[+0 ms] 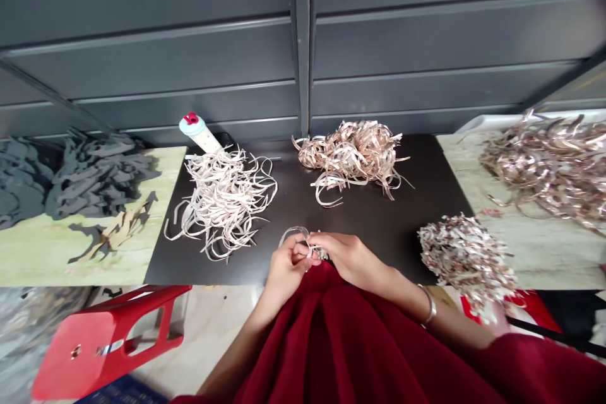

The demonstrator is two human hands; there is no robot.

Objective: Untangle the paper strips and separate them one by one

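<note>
As the left hand point(284, 268) and right hand point(348, 255) pinch a looped pale strip point(290, 235) above the dark tabletop point(398, 227), plenty remains loose: a white strip heap point(222, 202) at eleven o'clock, a coppery strip heap point(350, 154) at twelve, and a speckled crinkled bunch point(466, 262) at three.

No readable text, labels or numbers anywhere. The white tube point(199, 134) with a red cap, far side of the table, shows nothing legible.
</note>
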